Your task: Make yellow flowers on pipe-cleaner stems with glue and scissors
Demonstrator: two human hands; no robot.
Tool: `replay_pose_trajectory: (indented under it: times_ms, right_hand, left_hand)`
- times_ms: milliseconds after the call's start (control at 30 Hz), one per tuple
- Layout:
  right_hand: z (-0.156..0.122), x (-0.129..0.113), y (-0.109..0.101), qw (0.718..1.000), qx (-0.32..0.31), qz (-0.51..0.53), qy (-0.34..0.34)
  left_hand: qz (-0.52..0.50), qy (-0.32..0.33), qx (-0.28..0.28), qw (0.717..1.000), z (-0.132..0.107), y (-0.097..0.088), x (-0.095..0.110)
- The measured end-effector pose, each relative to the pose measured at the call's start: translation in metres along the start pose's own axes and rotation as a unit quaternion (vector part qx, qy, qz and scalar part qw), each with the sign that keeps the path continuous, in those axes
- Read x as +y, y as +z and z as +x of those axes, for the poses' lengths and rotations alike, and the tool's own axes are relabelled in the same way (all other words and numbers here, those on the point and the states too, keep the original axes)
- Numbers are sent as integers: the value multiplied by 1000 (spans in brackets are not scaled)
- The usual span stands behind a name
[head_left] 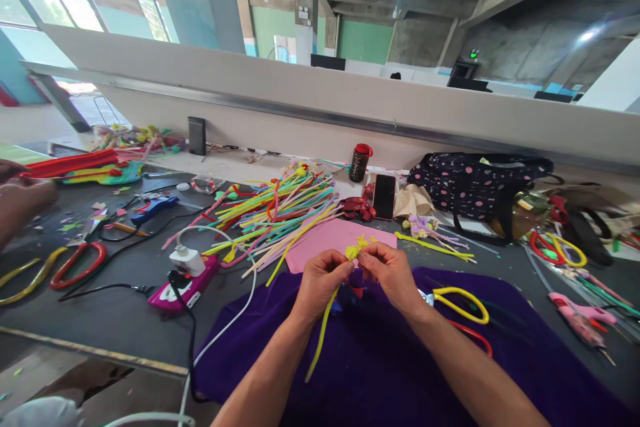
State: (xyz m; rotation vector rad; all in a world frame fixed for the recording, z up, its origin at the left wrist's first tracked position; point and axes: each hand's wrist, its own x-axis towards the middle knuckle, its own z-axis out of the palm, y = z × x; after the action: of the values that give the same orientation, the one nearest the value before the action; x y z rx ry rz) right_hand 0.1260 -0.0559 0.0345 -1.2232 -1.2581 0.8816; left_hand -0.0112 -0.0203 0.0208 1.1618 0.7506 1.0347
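Observation:
Both my hands meet over a dark purple cloth [380, 353] spread at the table's front. Between thumb and fingers, my left hand [324, 278] pinches a yellow pipe cleaner [323, 340], whose long tail hangs down below it. Its upper end is bent into a small bunched shape [355, 250], and my right hand [387, 270] pinches that bunch from the other side. My fingertips hide part of the bend. A pink sheet [320, 243] lies just behind my hands. Scissors with yellow and red handles [463, 303] lie on the cloth beside my right forearm.
A pile of coloured pipe cleaners [285, 203] lies behind left. A magenta power strip [185, 287] trails cables. Behind stand a phone [384, 197], a dark bottle [360, 163] and a patterned bag [470, 187]. A pink glue gun [580, 313] lies right. Another person's hand [25, 200] is far left.

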Motion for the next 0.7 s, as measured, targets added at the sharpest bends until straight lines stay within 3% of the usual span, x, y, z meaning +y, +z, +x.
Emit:
replay_pose_trajectory:
  times_ms: [267, 467, 700]
  right_hand:
    - [1, 4, 3, 1000, 4, 22, 12]
    - [0, 4, 1, 997, 7, 74, 32]
    - [-2, 6, 9, 996, -16, 83, 28]
  left_hand:
    - [14, 7, -1, 1000, 0, -1, -3]
    - [-73, -58, -30, 995, 4, -8, -10]
    - [-138, -83, -50, 986, 6, -11, -12]
